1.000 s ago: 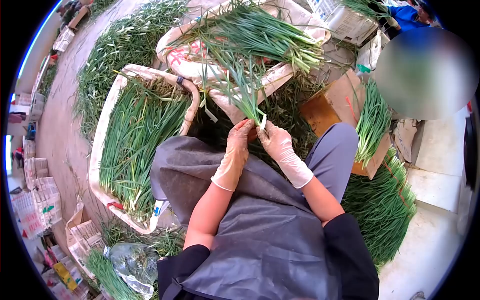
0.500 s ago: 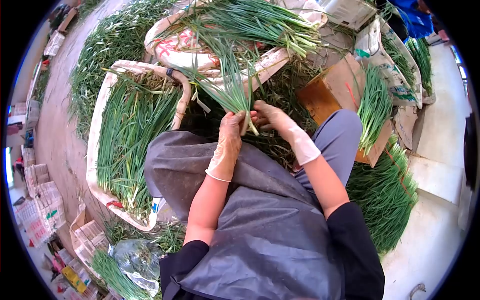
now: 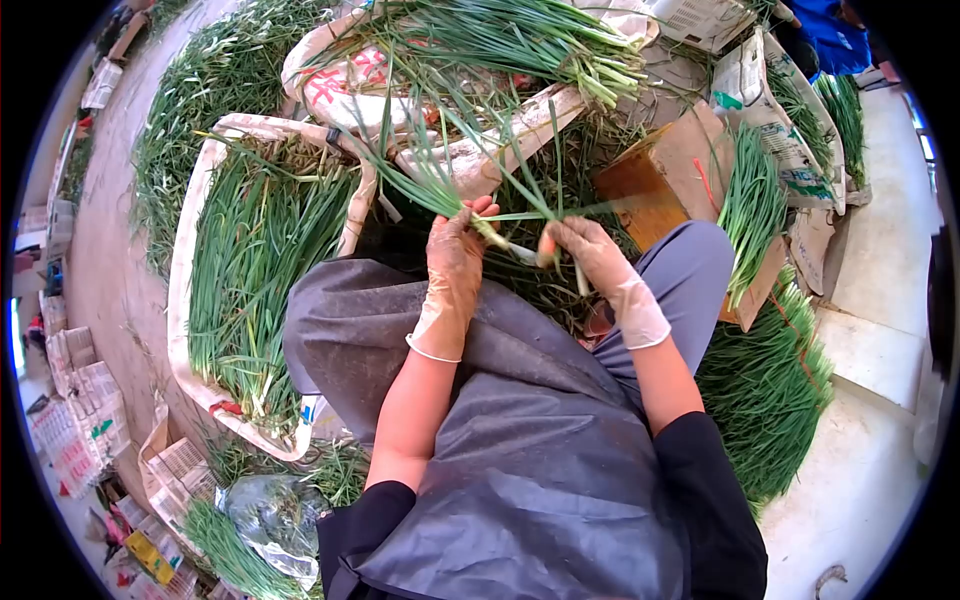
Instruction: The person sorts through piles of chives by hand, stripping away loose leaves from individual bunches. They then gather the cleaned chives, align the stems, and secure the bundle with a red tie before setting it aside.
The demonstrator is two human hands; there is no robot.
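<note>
My left hand (image 3: pixel 457 250), in a thin translucent glove, is closed around a small bunch of scallions (image 3: pixel 430 180) above my lap. Their green leaves fan up and away, and the pale stem ends poke out to the right below my fingers. Also gloved, my right hand (image 3: pixel 592 255) pinches one or more scallion stalks (image 3: pixel 548 205) a little to the right. A pale stem end hangs under those fingers, and thin leaves cross between the two hands. Exactly how many stalks it grips is hard to see.
To my left stands a white-rimmed crate (image 3: pixel 185 290) of scallions. Ahead, a larger scallion pile (image 3: pixel 520 45) lies on a white padded support (image 3: pixel 480 165). A cardboard box (image 3: pixel 665 170) is at the right, with bundled scallions (image 3: pixel 750 210) beside it and a big tied bundle (image 3: pixel 765 400) below.
My right hand has moved right and slightly down, away from my left hand, with scallion stalk in its fingers. My left hand keeps its bunch, now tilted more to the left.
</note>
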